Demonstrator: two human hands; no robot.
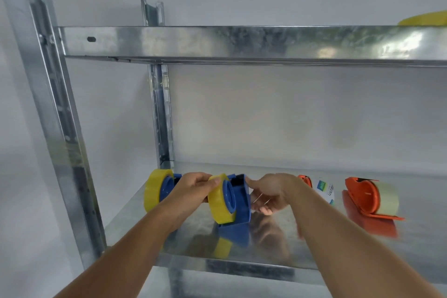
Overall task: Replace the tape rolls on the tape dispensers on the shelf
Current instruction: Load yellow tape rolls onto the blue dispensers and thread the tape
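While left hand (193,189) pinches yellow roll (219,198) and right hand (271,192) grips blue dispenser (242,201), white label (326,190) too blurred to read.

Yellow plastic object on upper galvanised shelf (425,21): cut off by right edge, only a curved top shows, can't tell what it is. Second orange plastic tape dispenser (305,180): mostly hidden behind right hand (271,195) and wrist. White roll w/ blue-green label (326,190): print too small to read (partly behind forearm). Rear blue dispenser w/ yellow tape roll (157,190): body largely covered by left hand (191,189). Orange dispenser w/ pale clear tape (370,197): lower edge blurred. Both forearms cut off at bottom edge.
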